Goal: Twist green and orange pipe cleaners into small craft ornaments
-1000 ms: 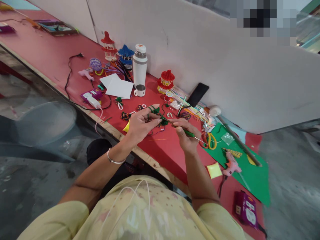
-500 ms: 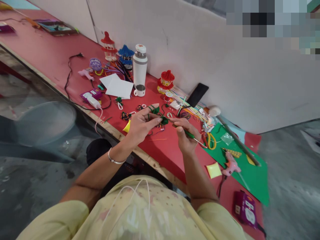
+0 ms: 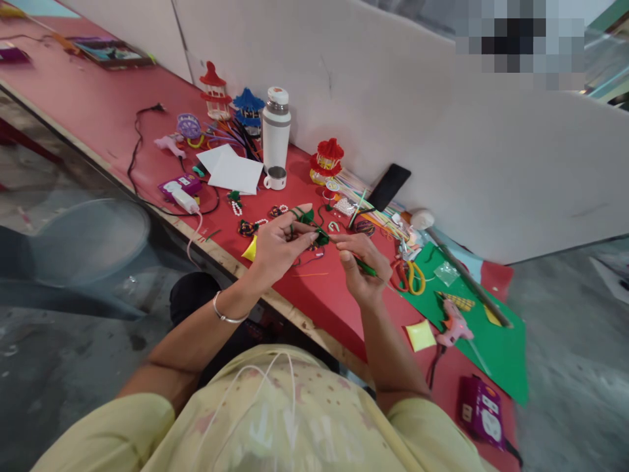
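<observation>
Pinching green yarn work (image 3: 322, 237) in our left hand (image 3: 276, 246), apparently to steady it, we grip a green-handled tool (image 3: 366, 267) in our right hand (image 3: 366, 286), pointed toward it.

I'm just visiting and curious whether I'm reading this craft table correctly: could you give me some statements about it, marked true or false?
1. Green yarn is looped around fingers of the left hand. True.

2. The right hand holds the scissors. False: it holds a green-handled tool; the scissors lie on the table.

3. The white bottle stands upright. True.

4. The bracelet is on the right wrist. False: it is on the left.

5. The model beside the bottle has a yellow roof. False: its roof is blue.
</observation>
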The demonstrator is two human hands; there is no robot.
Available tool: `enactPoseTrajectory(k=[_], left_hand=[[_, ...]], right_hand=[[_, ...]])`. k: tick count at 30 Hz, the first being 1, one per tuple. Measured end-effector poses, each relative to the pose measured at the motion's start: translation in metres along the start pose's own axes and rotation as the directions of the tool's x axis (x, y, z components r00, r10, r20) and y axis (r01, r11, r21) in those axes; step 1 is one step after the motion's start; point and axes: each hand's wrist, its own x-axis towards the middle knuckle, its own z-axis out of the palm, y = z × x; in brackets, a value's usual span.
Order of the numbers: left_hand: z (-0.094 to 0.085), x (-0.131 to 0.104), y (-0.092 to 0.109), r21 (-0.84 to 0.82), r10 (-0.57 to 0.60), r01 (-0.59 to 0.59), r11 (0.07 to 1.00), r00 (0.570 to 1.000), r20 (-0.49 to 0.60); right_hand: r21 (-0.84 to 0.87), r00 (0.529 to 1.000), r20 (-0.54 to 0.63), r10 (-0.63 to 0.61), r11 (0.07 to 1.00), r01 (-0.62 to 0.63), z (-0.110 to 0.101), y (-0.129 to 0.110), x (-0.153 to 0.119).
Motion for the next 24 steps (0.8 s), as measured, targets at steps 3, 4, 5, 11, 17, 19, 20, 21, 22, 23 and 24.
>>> enactPoseTrajectory(k=[3, 4, 5, 11, 17, 19, 20, 21, 22, 23, 24], left_hand=[[0.001, -0.001, 0.001, 0.070, 0.035, -0.033, 0.997, 0.999, -0.016], [0.001, -0.001, 0.001, 0.083, 0.041, -0.039, 0.996, 0.999, -0.017], [0.001, -0.001, 0.001, 0.092, 0.045, -0.043, 0.995, 0.999, -0.017], [0.001, -0.002, -0.005, 0.060, 0.018, -0.018, 0.998, 1.000, -0.007], [0.002, -0.005, -0.003, -0.008, -0.016, 0.016, 1.000, 1.000, 0.003], [0.001, -0.005, -0.001, -0.015, -0.022, 0.022, 1.000, 1.000, 0.016], [0.001, -0.005, 0.000, -0.008, -0.017, 0.018, 1.000, 1.000, 0.017], [0.000, -0.005, 0.001, 0.009, -0.008, 0.008, 1.000, 1.000, 0.014], [-0.001, -0.005, 0.001, 0.034, 0.006, -0.006, 0.999, 1.000, 0.008], [-0.001, -0.005, 0.001, 0.061, 0.021, -0.021, 0.998, 1.000, 0.002], [-0.002, -0.005, 0.001, 0.085, 0.035, -0.034, 0.996, 0.999, -0.004]], right_hand=[[-0.101, 0.995, 0.056, -0.080, 0.991, 0.086, 0.001, -0.002, -0.001], [-0.141, 0.991, 0.079, -0.112, 0.982, 0.122, 0.001, -0.003, -0.003], [-0.176, 0.986, 0.095, -0.139, 0.972, 0.154, 0.002, -0.003, -0.004], [-0.284, 0.978, 0.061, -0.201, 0.936, 0.210, 0.007, 0.000, -0.011], [-0.275, 0.972, 0.095, -0.215, 0.933, 0.233, 0.009, 0.002, -0.009], [-0.275, 0.969, 0.118, -0.219, 0.930, 0.244, 0.009, 0.002, -0.008], [-0.273, 0.968, 0.126, -0.218, 0.930, 0.245, 0.008, 0.002, -0.008], [-0.268, 0.968, 0.133, -0.215, 0.932, 0.244, 0.007, 0.001, -0.007], [-0.256, 0.968, 0.138, -0.210, 0.936, 0.240, 0.006, 0.001, -0.006], [-0.239, 0.969, 0.146, -0.201, 0.943, 0.231, 0.004, 0.001, -0.005], [-0.215, 0.970, 0.158, -0.185, 0.952, 0.217, 0.003, 0.001, -0.004]])
